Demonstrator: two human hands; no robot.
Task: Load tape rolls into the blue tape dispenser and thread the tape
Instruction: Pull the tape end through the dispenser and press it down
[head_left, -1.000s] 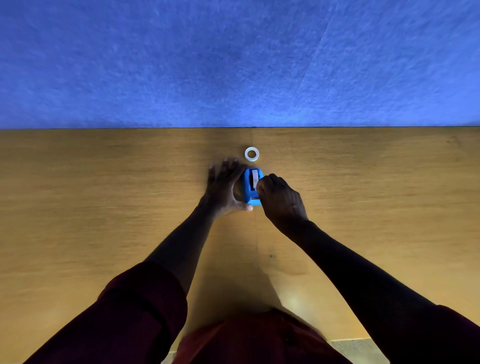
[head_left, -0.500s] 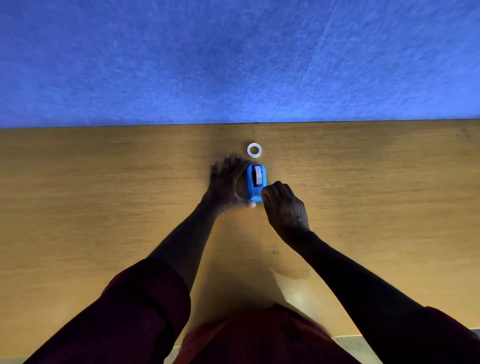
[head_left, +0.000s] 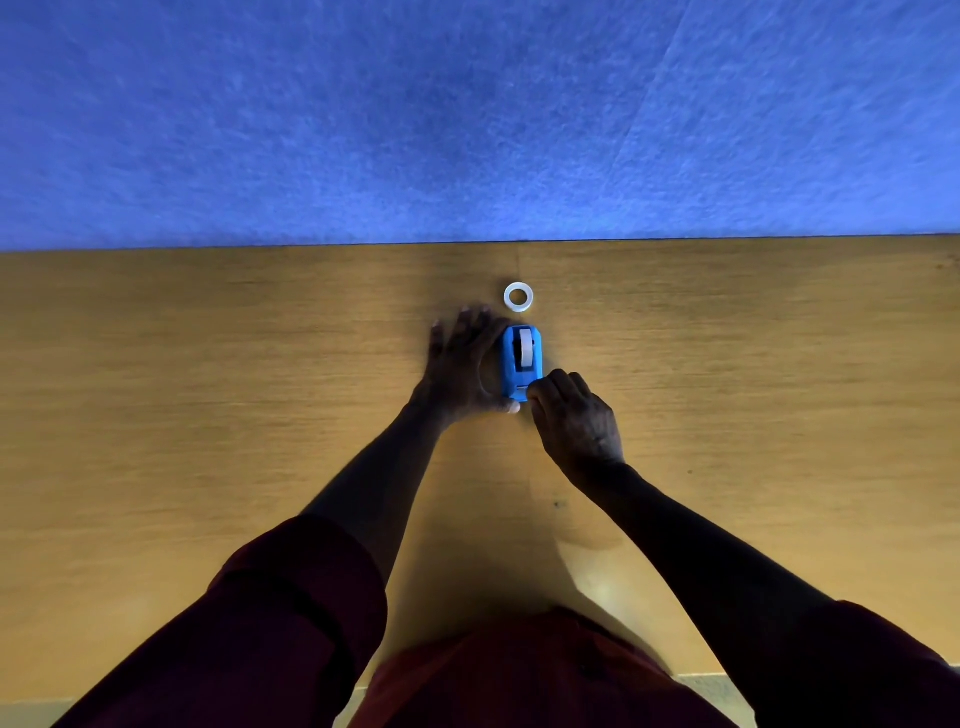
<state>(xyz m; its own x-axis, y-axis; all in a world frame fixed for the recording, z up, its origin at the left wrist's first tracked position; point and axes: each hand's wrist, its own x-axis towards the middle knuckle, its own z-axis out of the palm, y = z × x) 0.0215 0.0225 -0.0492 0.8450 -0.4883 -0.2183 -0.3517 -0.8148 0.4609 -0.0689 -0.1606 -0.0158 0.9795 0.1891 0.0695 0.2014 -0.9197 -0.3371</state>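
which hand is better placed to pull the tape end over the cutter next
Right. The right hand has its curled fingertips at the near cutter end of the small blue plastic tape dispenser, while the left hand lies against its left side, apparently steadying it.

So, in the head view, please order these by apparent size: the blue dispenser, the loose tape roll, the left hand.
1. left hand
2. blue dispenser
3. loose tape roll, plainly the smallest

All lie at about the same distance, so the order is safe.
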